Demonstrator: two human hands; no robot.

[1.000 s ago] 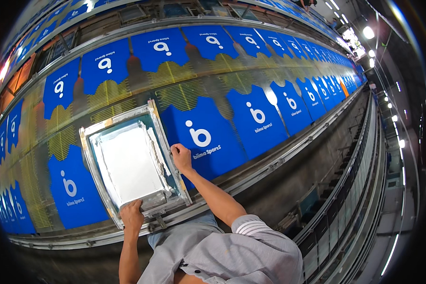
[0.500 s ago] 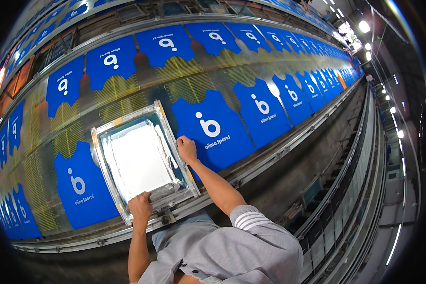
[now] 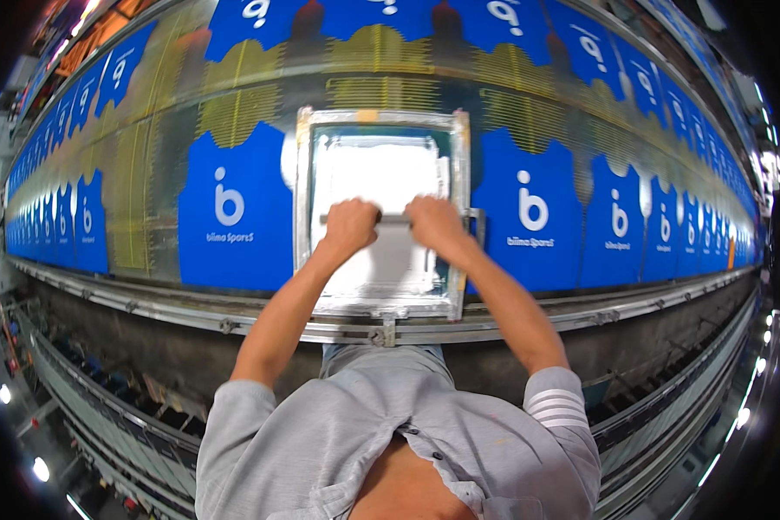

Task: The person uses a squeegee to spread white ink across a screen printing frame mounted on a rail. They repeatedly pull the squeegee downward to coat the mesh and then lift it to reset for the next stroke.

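A screen-printing frame (image 3: 461, 147) with a metal rim lies flat on the long table in front of me. White ink (image 3: 377, 169) covers most of its mesh. Across the middle of the mesh runs a squeegee (image 3: 395, 220), gripped by both hands. My left hand (image 3: 352, 227) is closed round its left part, and my right hand (image 3: 435, 227) is closed round its right part. The cloth under the frame is hidden. Blue vest-shaped cloth pieces with a white printed emblem lie on either side, one to the left (image 3: 225, 251) and one to the right (image 3: 529, 269).
A metal rail (image 3: 260, 326) with small stops runs along the table's near edge, close to my waist. Beyond the frame, a second row of blue pieces (image 3: 511, 39) lies facing the other way. Yellow striped patches (image 3: 377, 52) show on the table between the rows.
My view has swung round to face the frame squarely. My right hand has left the frame's right edge and taken hold of the squeegee, which now lies farther up the mesh.
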